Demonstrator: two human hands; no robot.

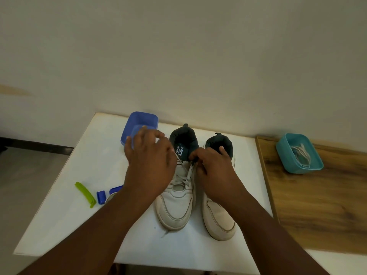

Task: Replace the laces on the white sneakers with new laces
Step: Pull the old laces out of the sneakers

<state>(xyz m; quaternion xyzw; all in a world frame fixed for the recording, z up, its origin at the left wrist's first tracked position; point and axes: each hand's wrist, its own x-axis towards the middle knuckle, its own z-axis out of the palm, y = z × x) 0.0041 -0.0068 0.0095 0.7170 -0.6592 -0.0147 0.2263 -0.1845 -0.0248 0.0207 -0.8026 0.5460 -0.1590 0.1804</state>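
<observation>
While both white sneakers [196, 187] stand toes toward you on the white table [79, 215], your left hand [151, 165] curls at the left sneaker's collar, apparently steadying it; its grasp I cannot tell. Your right hand [215, 171] pinches the old lace [183, 178] at the top eyelets. New laces [302, 155] wait in the teal tub [286, 151], far right.

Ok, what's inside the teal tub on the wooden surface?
The teal tub holds a loose bundle of white laces. Its near wall hides the bottom edge, so anything under the laces cannot be seen.
</observation>
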